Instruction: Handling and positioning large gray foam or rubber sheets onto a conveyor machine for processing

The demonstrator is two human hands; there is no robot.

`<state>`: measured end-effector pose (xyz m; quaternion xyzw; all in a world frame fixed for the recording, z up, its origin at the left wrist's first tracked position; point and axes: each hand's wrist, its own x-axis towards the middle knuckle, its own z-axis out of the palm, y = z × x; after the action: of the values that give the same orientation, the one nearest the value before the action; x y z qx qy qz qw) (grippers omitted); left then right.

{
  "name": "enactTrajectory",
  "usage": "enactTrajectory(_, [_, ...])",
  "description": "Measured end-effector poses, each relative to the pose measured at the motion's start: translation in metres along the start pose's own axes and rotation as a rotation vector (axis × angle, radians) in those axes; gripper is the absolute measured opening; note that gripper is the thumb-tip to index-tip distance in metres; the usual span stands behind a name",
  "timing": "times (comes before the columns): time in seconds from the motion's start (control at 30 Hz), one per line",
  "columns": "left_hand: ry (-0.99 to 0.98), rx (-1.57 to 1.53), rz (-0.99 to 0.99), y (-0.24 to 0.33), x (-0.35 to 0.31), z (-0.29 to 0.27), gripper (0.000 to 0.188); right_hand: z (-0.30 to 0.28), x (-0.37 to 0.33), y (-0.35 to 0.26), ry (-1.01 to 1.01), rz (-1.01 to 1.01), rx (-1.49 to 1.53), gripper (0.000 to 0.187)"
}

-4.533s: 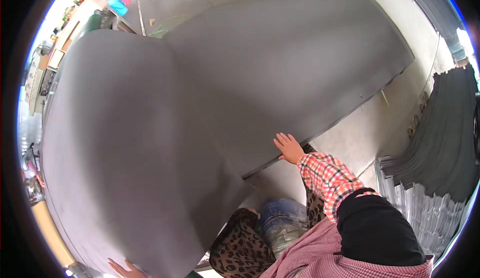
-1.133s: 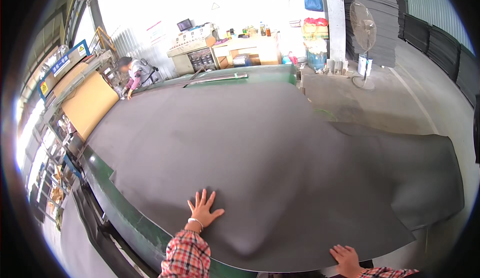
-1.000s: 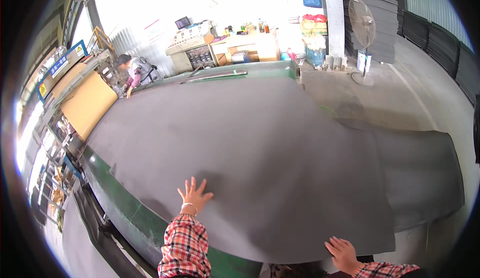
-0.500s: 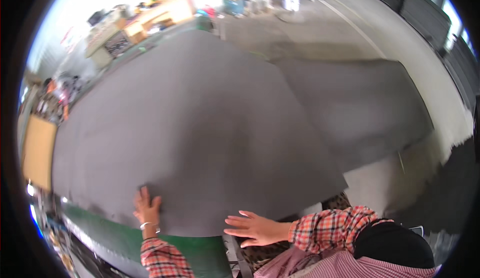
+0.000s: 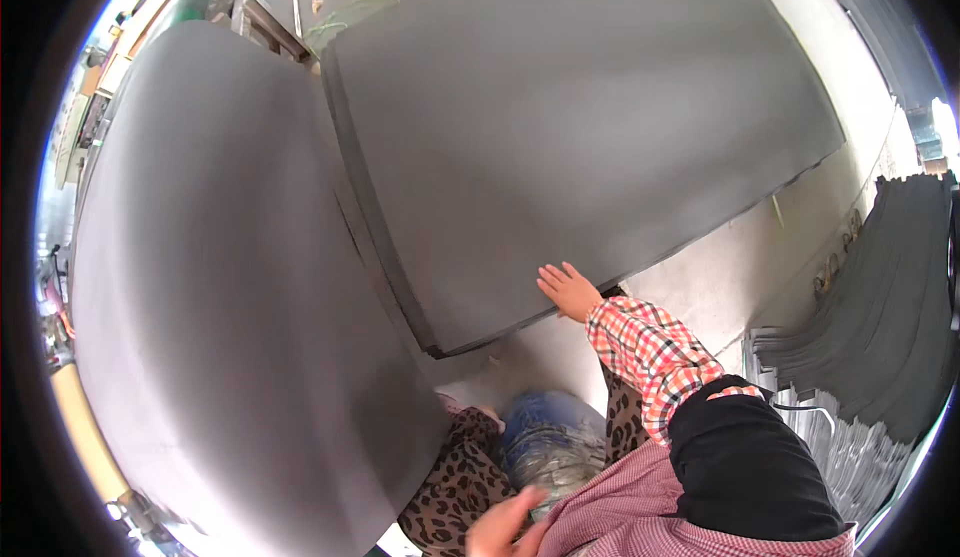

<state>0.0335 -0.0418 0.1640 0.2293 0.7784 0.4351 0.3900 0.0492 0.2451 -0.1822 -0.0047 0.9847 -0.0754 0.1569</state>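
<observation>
My left hand has left the sheet on the table, its blurred grip unreadable, while my right hand, fingers straight, holds nothing by the stack, leaving the sheet unheld.

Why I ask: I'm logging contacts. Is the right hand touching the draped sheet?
Apart: the head view shows part of the flat sheet between the right hand and the draped sheet.

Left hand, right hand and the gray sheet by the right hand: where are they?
Left hand [image 5: 497, 529], head view: blurry middle.
Right hand [image 5: 570, 293], head view: its back.
Gray sheet [image 5: 590, 137], head view: flat top.
</observation>
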Motion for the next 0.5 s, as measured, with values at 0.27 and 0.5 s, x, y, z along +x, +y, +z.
enactTrajectory(0.27, [-0.003, -0.201, -0.401, -0.048, 0.050, 0.025, 0.044, 0.039, 0.005, 0.033, -0.017, -0.197, -0.022, 0.043])
enactTrajectory(0.5, [0.041, -0.328, -0.431, -0.076, 0.066, 0.047, 0.046, 0.062, 0.002, 0.057, 0.093, -0.333, -0.059, 0.034])
